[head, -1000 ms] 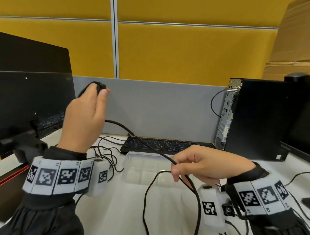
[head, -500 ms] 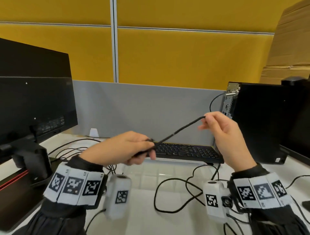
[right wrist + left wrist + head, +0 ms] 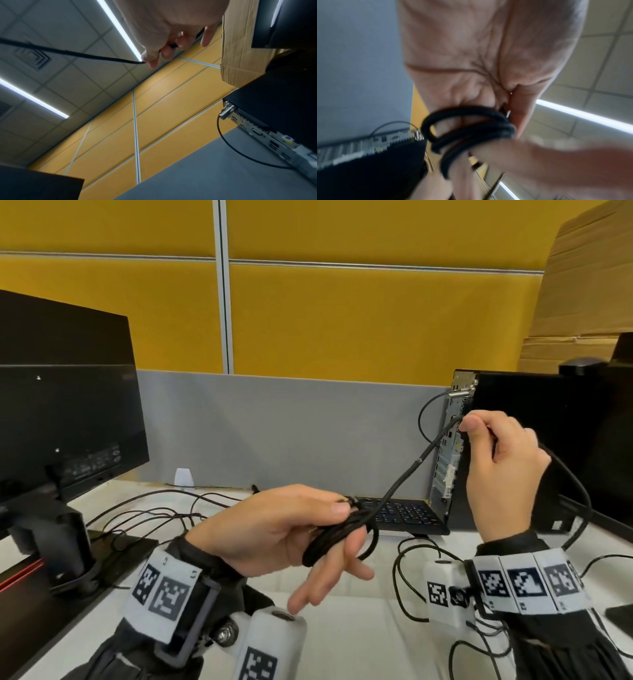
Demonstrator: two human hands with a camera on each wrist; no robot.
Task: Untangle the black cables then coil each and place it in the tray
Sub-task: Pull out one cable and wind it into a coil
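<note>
My left hand (image 3: 274,529) is raised at the centre over the desk, holding a small coil of thick black cable (image 3: 339,539). The loops lie around its fingers, and the thumb presses them. In the left wrist view the coil (image 3: 471,132) sits against the palm. From the coil the cable rises to my right hand (image 3: 500,467), which pinches it between thumb and fingers in front of the computer case. In the right wrist view the cable (image 3: 68,52) runs taut to those fingertips. Past that hand it drops to the desk at right. The clear tray (image 3: 387,594) lies below the hands.
A thinner black cable (image 3: 400,577) loops over the tray area and the white desk. A black keyboard (image 3: 400,513) lies behind the tray. A monitor (image 3: 68,422) stands at left with thin wires (image 3: 154,515) beside it. A black computer case (image 3: 531,440) stands at right.
My left hand came down from high on the left to the centre, now with loops gathered on its fingers. My right hand rose from the desk up and to the right along the cable.
</note>
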